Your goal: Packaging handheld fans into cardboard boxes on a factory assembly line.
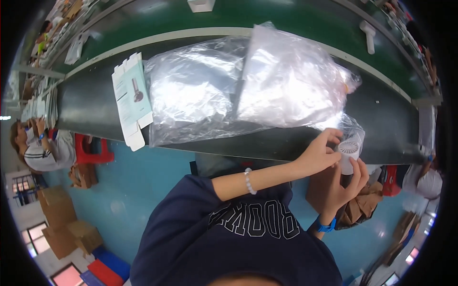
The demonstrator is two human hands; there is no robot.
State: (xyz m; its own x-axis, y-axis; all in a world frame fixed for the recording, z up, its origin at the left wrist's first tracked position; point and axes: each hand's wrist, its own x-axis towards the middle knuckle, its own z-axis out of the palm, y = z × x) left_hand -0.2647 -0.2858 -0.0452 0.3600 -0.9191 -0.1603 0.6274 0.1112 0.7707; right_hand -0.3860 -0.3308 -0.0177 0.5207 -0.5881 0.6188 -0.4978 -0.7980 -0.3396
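A small white handheld fan with a round slotted grille is upright at the near edge of the bench, toward the right. My right hand grips its body from below, thumb and fingers around it. Just left of the grille, my left hand has its fingers curled in, seemingly pinching the edge of a small clear plastic bag that lies behind and around the fan's head. How far the fan sits inside that bag is hard to make out.
Large clear plastic bags and a stack of bags cover the middle of the dark bench. A flattened printed box lies left. Another white fan lies beyond the rail. Below right is crumpled brown paper. A person sits far left.
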